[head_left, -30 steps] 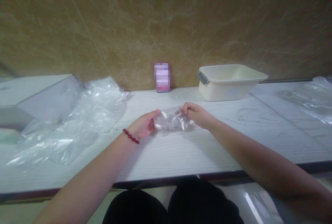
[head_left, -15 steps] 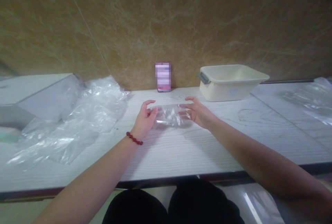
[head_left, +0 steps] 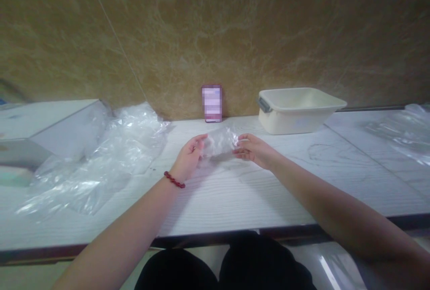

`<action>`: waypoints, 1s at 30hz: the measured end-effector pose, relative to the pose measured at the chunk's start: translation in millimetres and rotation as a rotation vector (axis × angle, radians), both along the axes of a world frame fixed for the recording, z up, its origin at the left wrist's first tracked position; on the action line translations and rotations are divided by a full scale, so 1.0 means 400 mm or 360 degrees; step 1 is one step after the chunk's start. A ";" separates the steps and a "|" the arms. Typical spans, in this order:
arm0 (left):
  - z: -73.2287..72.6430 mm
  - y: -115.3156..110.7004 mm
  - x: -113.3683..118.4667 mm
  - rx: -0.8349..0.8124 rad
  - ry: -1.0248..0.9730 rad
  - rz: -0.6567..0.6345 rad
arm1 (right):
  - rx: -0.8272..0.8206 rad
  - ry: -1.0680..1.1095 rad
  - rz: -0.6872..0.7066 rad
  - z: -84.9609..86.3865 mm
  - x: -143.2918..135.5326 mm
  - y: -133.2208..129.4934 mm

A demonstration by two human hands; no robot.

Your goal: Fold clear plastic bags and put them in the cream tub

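A small clear plastic bag [head_left: 220, 142] is held up a little above the white wood-grain table [head_left: 215, 205], between my two hands. My left hand [head_left: 191, 155], with a red bead bracelet at the wrist, pinches the bag's left end between thumb and fingers. At the bag's right end is my right hand [head_left: 250, 149], its fingers apart and curved, the fingertips beside or touching the plastic. Whether anything lies inside the bag cannot be made out.
A heap of clear plastic bags [head_left: 110, 160] lies at the left, beside a white box [head_left: 60, 124]. A phone [head_left: 212, 104] leans on the wall. A cream bin [head_left: 295, 120] stands back right, and more clear plastic [head_left: 410, 133] lies far right.
The bag has tilted, its right end rising toward the wall. My left fingers have closed more on its left end, and my right fingers have drawn closer together. The view has shifted slightly upward.
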State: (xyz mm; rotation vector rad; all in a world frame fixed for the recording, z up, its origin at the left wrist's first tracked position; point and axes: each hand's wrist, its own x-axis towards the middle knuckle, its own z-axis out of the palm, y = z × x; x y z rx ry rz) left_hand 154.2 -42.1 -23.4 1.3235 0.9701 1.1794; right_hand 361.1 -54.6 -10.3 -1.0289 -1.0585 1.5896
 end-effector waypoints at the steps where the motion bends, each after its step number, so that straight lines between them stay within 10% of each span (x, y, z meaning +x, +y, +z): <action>1: 0.002 0.000 0.002 -0.0034 -0.0112 -0.0059 | 0.0017 -0.0009 -0.0001 0.001 0.000 -0.001; 30: 0.009 -0.002 -0.001 0.0003 -0.0241 -0.0168 | -0.0192 0.0016 0.0045 -0.004 -0.001 -0.004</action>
